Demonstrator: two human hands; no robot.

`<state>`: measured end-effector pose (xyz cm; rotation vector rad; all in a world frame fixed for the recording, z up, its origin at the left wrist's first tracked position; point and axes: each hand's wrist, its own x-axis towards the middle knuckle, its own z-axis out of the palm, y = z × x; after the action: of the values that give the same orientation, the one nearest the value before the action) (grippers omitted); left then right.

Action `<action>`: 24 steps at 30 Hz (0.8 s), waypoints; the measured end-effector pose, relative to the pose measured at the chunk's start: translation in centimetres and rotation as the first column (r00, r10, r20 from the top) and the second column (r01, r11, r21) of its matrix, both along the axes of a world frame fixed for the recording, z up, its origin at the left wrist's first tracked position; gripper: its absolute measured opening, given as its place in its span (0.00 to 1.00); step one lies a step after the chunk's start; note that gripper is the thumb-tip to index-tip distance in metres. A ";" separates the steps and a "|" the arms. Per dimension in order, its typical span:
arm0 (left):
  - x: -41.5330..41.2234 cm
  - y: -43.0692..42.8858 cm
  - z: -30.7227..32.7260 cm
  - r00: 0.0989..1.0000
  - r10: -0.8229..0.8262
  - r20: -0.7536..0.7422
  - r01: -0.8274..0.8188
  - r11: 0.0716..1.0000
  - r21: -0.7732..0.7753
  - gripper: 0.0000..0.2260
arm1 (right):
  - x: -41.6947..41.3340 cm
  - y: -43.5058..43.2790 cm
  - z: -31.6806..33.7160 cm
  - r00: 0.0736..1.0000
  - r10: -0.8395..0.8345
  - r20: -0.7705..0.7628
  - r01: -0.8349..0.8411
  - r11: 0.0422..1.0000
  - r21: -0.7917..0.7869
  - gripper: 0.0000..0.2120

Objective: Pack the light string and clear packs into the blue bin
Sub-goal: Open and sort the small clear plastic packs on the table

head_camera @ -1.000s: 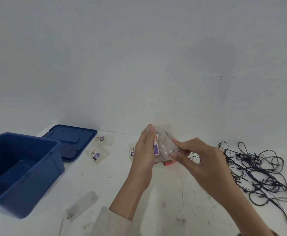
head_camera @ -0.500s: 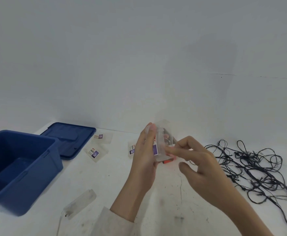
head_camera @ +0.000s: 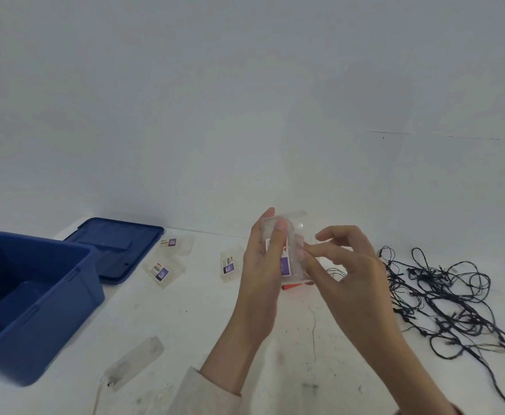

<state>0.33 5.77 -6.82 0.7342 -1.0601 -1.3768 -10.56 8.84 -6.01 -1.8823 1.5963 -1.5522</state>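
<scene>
My left hand [head_camera: 258, 265] holds a stack of clear packs [head_camera: 287, 259] upright above the table, fingers curled round its left edge. My right hand [head_camera: 344, 271] pinches the stack's right side with fingertips. Three more clear packs with purple labels lie flat on the white table [head_camera: 200, 319]: one [head_camera: 176, 243] by the lid, one [head_camera: 163, 270] below it, one [head_camera: 229, 265] just left of my left hand. The tangled black light string [head_camera: 442, 295] sprawls at the right. The open blue bin [head_camera: 27, 304] stands at the left edge.
The bin's blue lid [head_camera: 116, 247] lies flat behind the bin near the wall. A long clear pack with a white wire [head_camera: 134, 362] lies at the front left. A small orange object [head_camera: 291, 286] peeks out under the held stack.
The held stack has turned more upright in my left hand. My right hand shifted its fingertips along the stack's right side. The view drifted slightly.
</scene>
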 end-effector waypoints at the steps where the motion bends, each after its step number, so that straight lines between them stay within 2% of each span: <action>1: -0.1 0.1 0.0 1.000 0.017 -0.014 -0.016 1.000 0.007 0.16 | 0.0 0.1 0.1 1.000 0.009 -0.011 -0.008 1.000 0.016 0.04; 3: 0.0 0.0 0.0 0.998 0.033 -0.058 -0.031 0.999 0.026 0.17 | 0.1 0.3 0.4 0.997 0.069 0.041 -0.072 0.995 0.071 0.08; 6: 0.1 -0.4 0.1 0.995 0.041 -0.092 -0.037 0.998 0.044 0.16 | -0.1 0.4 0.3 0.939 0.092 0.331 -0.160 0.970 0.183 0.11; 9: 0.0 -0.5 0.1 0.995 0.075 -0.064 -0.073 0.997 0.029 0.17 | -0.3 0.1 -0.1 0.804 0.111 0.584 -0.396 0.833 0.387 0.19; 11: -0.1 -0.3 0.1 0.994 0.112 -0.011 -0.112 0.994 -0.005 0.17 | -0.6 -0.1 0.0 0.706 0.090 0.702 -0.463 0.809 0.362 0.16; 13: -0.2 -0.2 0.1 0.990 0.141 0.021 -0.141 0.990 -0.020 0.16 | -0.7 -0.1 0.2 0.612 0.068 0.788 -0.449 0.850 0.275 0.12; 14: -0.2 -0.1 0.2 0.989 0.147 0.024 -0.147 0.989 -0.017 0.16 | -0.7 0.0 0.3 0.593 0.070 0.803 -0.421 0.876 0.234 0.09; 15: -0.3 -0.1 0.1 0.988 0.153 0.019 -0.153 0.988 -0.011 0.16 | -0.7 0.0 0.3 0.611 0.075 0.788 -0.376 0.904 0.205 0.08; 16: -0.4 -0.1 0.0 0.987 0.160 0.013 -0.160 0.987 -0.005 0.16 | -0.6 0.0 0.1 0.676 0.075 0.733 -0.306 0.933 0.187 0.10; 18: -0.6 -0.1 0.0 0.983 0.182 0.010 -0.182 0.983 -0.002 0.16 | -0.1 0.1 -0.1 0.877 0.034 0.479 -0.105 0.987 0.122 0.11; 19: -0.8 -0.1 0.0 0.981 0.194 0.017 -0.194 0.981 -0.009 0.16 | 0.2 0.1 -0.2 0.943 0.000 0.332 -0.017 0.999 0.047 0.12; 21: -1.0 -0.2 0.0 0.974 0.222 0.038 -0.221 0.975 -0.031 0.16 | 0.4 0.1 -0.6 0.990 -0.066 0.129 0.082 0.989 -0.126 0.13; 24: -1.1 -0.2 0.2 0.970 0.242 0.038 -0.240 0.969 -0.059 0.16 | 0.2 -0.4 -1.0 0.986 -0.154 -0.068 0.130 0.953 -0.272 0.11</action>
<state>-0.79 5.56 -6.64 0.8290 -1.0032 -1.1245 -10.35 8.47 -6.98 -2.0368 1.6645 -1.8513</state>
